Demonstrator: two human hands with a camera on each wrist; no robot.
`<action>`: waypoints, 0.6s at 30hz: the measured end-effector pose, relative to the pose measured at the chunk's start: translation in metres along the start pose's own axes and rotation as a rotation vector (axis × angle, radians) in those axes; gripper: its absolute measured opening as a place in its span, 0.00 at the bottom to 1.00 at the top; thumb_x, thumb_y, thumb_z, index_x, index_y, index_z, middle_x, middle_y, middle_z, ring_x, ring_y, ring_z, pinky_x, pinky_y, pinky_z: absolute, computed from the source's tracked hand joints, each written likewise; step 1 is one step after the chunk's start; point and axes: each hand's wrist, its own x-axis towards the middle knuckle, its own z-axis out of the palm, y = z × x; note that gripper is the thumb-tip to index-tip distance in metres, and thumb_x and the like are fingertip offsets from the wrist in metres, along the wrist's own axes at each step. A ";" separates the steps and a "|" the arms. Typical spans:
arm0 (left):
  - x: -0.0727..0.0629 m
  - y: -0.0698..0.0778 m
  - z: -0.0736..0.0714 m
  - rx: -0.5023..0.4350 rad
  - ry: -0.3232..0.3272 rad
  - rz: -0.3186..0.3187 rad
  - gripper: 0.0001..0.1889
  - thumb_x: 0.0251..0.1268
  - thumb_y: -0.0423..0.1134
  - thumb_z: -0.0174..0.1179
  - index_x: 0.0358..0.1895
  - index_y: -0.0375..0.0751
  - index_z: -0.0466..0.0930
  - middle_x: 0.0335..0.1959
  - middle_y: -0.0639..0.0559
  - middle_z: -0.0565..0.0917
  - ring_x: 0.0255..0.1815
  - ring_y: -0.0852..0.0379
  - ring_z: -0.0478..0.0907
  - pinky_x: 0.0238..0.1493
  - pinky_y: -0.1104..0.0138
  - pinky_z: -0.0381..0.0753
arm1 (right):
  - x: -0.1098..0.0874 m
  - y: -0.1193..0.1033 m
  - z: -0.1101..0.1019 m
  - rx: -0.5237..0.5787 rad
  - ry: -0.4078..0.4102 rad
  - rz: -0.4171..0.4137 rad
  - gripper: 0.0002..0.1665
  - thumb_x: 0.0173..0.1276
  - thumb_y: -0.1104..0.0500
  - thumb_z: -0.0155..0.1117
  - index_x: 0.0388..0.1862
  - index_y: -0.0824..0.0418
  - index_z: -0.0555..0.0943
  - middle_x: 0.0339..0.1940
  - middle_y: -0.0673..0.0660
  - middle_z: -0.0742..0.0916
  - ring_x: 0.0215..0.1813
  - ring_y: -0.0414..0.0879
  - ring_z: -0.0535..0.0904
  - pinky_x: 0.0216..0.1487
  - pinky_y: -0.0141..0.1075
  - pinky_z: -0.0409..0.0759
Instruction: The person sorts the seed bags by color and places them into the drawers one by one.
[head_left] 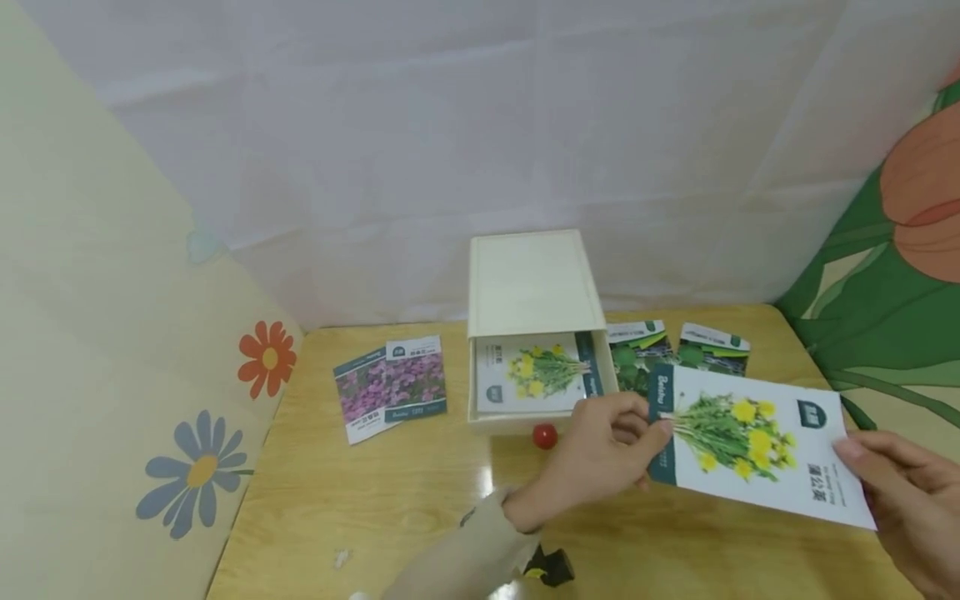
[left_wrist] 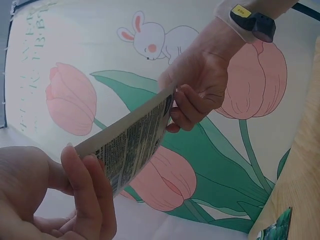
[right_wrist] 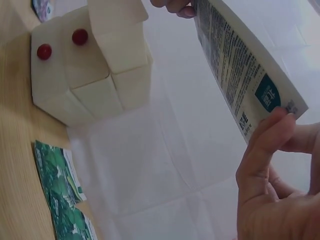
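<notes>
A white seed packet (head_left: pixel 738 442) with yellow dandelions on its front is held up between both hands. My left hand (head_left: pixel 600 450) pinches its dark green end, and my right hand (head_left: pixel 911 500) pinches the opposite white end. Its printed back (right_wrist: pixel 240 65) faces the right wrist camera. Left of the hands, a white drawer box (head_left: pixel 536 287) stands on the table with its upper drawer pulled out. Inside that drawer lies another dandelion packet (head_left: pixel 532 372). A round red knob (head_left: pixel 545 436) sits on the drawer's front.
Two overlapping purple-flower packets (head_left: pixel 390 387) lie left of the box on the wooden table (head_left: pixel 315 500). To its right lie green packets (head_left: pixel 637 350), partly behind the held one. A white cloth (head_left: pixel 420 150) hangs behind; painted panels (head_left: pixel 900 250) flank the table.
</notes>
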 end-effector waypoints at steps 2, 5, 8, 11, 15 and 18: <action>-0.001 0.000 -0.003 0.006 0.010 -0.001 0.07 0.80 0.38 0.63 0.43 0.37 0.83 0.32 0.61 0.88 0.17 0.60 0.85 0.26 0.63 0.92 | 0.000 0.000 0.004 -0.006 0.011 0.027 0.21 0.84 0.74 0.48 0.50 0.63 0.89 0.43 0.51 0.94 0.34 0.45 0.90 0.25 0.35 0.87; -0.004 0.000 -0.008 0.017 0.024 -0.008 0.08 0.80 0.39 0.63 0.43 0.37 0.83 0.32 0.59 0.89 0.18 0.56 0.86 0.26 0.64 0.92 | 0.000 -0.001 0.009 -0.033 0.051 0.095 0.19 0.83 0.72 0.52 0.49 0.60 0.90 0.42 0.49 0.93 0.33 0.45 0.89 0.24 0.35 0.87; -0.006 -0.001 -0.013 0.030 0.039 -0.008 0.09 0.80 0.40 0.63 0.43 0.37 0.84 0.34 0.55 0.91 0.17 0.57 0.86 0.25 0.65 0.91 | 0.002 -0.002 0.014 -0.059 0.077 0.149 0.17 0.83 0.70 0.56 0.49 0.58 0.91 0.41 0.47 0.94 0.33 0.44 0.89 0.24 0.35 0.87; -0.008 -0.002 -0.018 0.056 0.054 0.018 0.10 0.81 0.41 0.62 0.43 0.37 0.85 0.32 0.51 0.92 0.16 0.60 0.85 0.21 0.66 0.88 | 0.004 -0.003 0.019 -0.046 0.067 0.147 0.18 0.82 0.71 0.56 0.50 0.58 0.91 0.40 0.48 0.94 0.32 0.45 0.89 0.24 0.34 0.88; -0.010 -0.003 -0.025 0.092 0.073 0.072 0.11 0.82 0.41 0.61 0.42 0.36 0.86 0.27 0.50 0.90 0.15 0.58 0.83 0.16 0.65 0.86 | 0.008 -0.002 0.029 -0.001 0.018 0.077 0.20 0.82 0.75 0.52 0.49 0.62 0.91 0.40 0.52 0.94 0.32 0.45 0.90 0.24 0.34 0.89; -0.011 -0.003 -0.030 0.109 0.087 0.096 0.11 0.82 0.39 0.61 0.41 0.35 0.87 0.23 0.49 0.87 0.15 0.59 0.83 0.15 0.65 0.85 | 0.011 -0.001 0.037 0.024 -0.002 0.034 0.21 0.81 0.76 0.50 0.50 0.64 0.90 0.41 0.54 0.94 0.32 0.46 0.90 0.24 0.34 0.89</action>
